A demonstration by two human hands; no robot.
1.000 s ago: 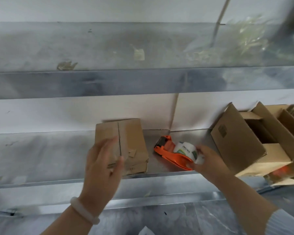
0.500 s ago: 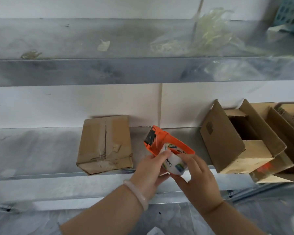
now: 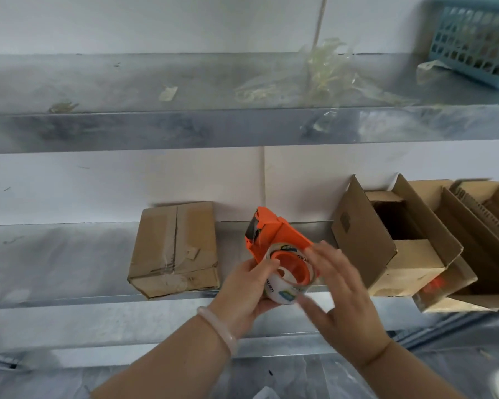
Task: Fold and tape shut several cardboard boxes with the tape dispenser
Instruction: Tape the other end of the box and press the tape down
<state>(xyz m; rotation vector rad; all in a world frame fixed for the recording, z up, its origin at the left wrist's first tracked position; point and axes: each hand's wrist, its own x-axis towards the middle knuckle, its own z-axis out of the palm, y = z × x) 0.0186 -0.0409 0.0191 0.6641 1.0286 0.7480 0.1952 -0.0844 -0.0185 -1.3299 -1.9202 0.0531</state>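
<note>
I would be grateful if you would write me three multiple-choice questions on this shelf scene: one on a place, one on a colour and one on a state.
1. Where does the blue basket stand?
A. on the lower shelf
B. on the upper shelf, at the right
C. on the floor

2. What colour is the body of the tape dispenser?
A. green
B. orange
C. black

3. In what state is the cardboard box left of the dispenser?
A. flaps standing open
B. flattened
C. shut, flaps down

Answers: 1 B, it sits at the upper shelf's right end; 2 B, the frame held in the left hand is orange; 3 C, its flaps lie flat and meet at a seam.
</note>
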